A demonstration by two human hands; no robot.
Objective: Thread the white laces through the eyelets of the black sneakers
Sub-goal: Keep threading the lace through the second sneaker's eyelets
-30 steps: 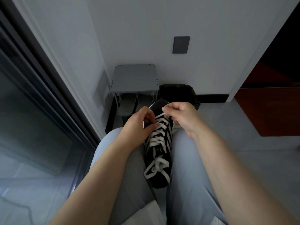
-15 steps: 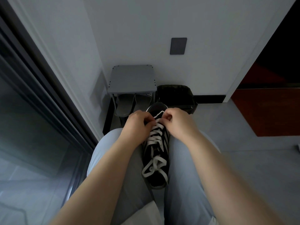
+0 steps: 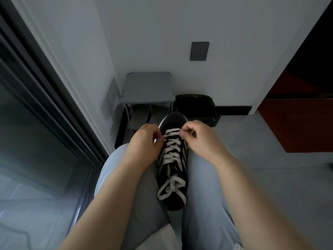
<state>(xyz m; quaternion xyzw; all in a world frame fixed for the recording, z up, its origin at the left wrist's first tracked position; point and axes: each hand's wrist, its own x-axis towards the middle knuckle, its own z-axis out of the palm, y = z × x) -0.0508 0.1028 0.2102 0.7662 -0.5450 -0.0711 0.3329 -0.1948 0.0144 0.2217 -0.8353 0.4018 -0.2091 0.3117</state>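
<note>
While you look down at your lap, a dark-framed glass door [image 3: 41,123] runs along your far left. Past it a grey stool [image 3: 147,87] stands against the wall with grey slippers [image 3: 142,114] tucked beneath. Your left hand [image 3: 144,141] rests on your left thigh, fingers curled in. Its thumb and forefinger pinch the white lace [image 3: 172,149] at the left end of the row nearest the toe. The black sneaker [image 3: 173,120] lies wedged between your thighs, toe pointing away from you. The lace criss-crosses its front, and the loose ends [image 3: 171,186] lie looped over the part nearer you. Your right hand [image 3: 200,139] sits at the toe's right side, fingers curled, thumb and forefinger nipping the lace at the right end of that same row. Behind it a black bin [image 3: 198,105] stands beside the stool. A dark plate [image 3: 199,51] is fixed to the wall above, and red-brown flooring [image 3: 297,123] shows at far right.
</note>
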